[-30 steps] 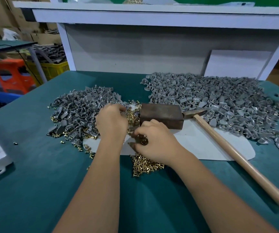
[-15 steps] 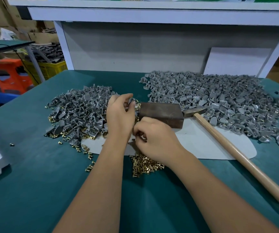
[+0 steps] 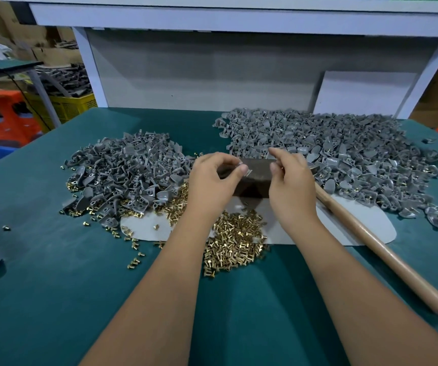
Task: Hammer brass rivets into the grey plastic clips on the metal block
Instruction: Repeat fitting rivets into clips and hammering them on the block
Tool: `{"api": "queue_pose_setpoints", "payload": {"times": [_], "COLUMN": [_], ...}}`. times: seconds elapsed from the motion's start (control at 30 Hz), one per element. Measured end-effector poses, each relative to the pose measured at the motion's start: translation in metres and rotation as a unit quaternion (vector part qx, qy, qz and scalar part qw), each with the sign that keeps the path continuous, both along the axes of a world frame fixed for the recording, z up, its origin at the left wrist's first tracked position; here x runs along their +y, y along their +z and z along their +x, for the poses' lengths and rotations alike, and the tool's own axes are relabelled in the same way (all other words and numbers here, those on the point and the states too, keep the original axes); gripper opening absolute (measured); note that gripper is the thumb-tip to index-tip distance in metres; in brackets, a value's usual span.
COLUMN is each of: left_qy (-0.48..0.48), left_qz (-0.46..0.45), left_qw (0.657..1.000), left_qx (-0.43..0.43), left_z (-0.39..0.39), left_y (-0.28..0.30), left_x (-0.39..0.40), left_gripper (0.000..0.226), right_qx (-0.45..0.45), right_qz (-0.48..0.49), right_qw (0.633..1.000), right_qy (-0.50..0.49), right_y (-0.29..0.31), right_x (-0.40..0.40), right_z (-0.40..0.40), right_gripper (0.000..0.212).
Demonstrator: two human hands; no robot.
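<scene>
A teal felt-like table [image 3: 54, 286] is carrying everything. A broad heap of grey plastic clips [image 3: 331, 154] is lying at the far right, a smaller heap [image 3: 128, 170] at the left (brass showing among its near edge). A pale rounded mat [image 3: 357, 223] is sitting under the dark, rust-brown metal block [image 3: 254, 180]. A smooth wooden hammer handle [image 3: 381, 254] is slanting to the right. Shiny brass rivets [image 3: 233, 241] are piled near the wrists. The left hand [image 3: 212, 180] is pinching a small clip over the block; the right hand [image 3: 291, 180] is curling its fingers beside it, its hold unclear. No writing is readable.
</scene>
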State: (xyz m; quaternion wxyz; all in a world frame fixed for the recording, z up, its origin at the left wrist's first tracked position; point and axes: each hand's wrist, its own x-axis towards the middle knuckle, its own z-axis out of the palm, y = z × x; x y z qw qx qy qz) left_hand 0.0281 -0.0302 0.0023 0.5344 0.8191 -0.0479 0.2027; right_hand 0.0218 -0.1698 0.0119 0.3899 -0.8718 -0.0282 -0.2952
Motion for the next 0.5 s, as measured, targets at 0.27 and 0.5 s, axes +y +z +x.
{"api": "queue_pose_setpoints", "payload": {"times": [0.27, 0.5], "left_qy": [0.019, -0.064], "left_qz": [0.027, -0.022], "left_qw": [0.999, 0.997], "left_qx": [0.024, 0.031], "left_z": [0.0013, 0.0], "left_y": [0.0013, -0.0002], "left_x": [0.0025, -0.0003], "left_gripper": [0.02, 0.035], "right_qx": [0.0, 0.017], "right_qz": [-0.068, -0.052], "right_qw": [0.998, 0.998], "right_qy": [-0.012, 0.003], "right_y": [-0.0024, -0.0024], "right_x": [0.0039, 0.0055], "right_z": [0.0004, 0.0005], "right_gripper": [0.024, 0.024]}}
